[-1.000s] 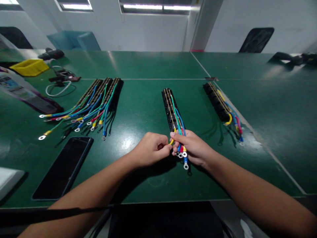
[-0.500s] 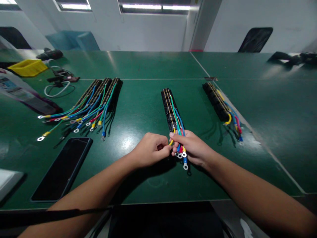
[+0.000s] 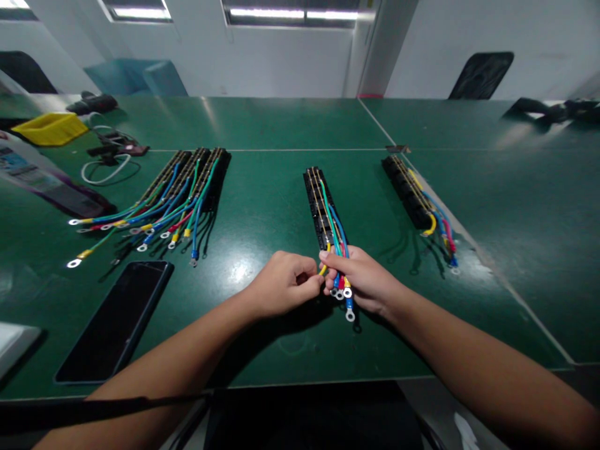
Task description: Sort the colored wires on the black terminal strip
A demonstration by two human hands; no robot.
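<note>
A black terminal strip (image 3: 319,203) with brass-coloured bars lies lengthwise on the green table in front of me. Green, blue, red and yellow wires run along it toward me. My right hand (image 3: 368,278) is closed around the bundle of coloured wires (image 3: 338,234) at the strip's near end. Ring terminals (image 3: 347,300) with blue, red and yellow sleeves poke out below its fingers. My left hand (image 3: 288,284) pinches the short yellow wire (image 3: 325,265) between thumb and forefinger, right beside the right fingertips. That wire's far tip is hidden by the fingers.
Several wired strips (image 3: 194,178) lie at left, their ring terminals fanned toward me. Another wired strip (image 3: 407,190) lies at right. A phone (image 3: 117,322), a bottle (image 3: 44,175), a yellow bin (image 3: 51,128) and a white cable (image 3: 105,175) are on the left side.
Both hands keep the same hold on the wires. The whole view has shifted very slightly; nothing else has visibly moved.
</note>
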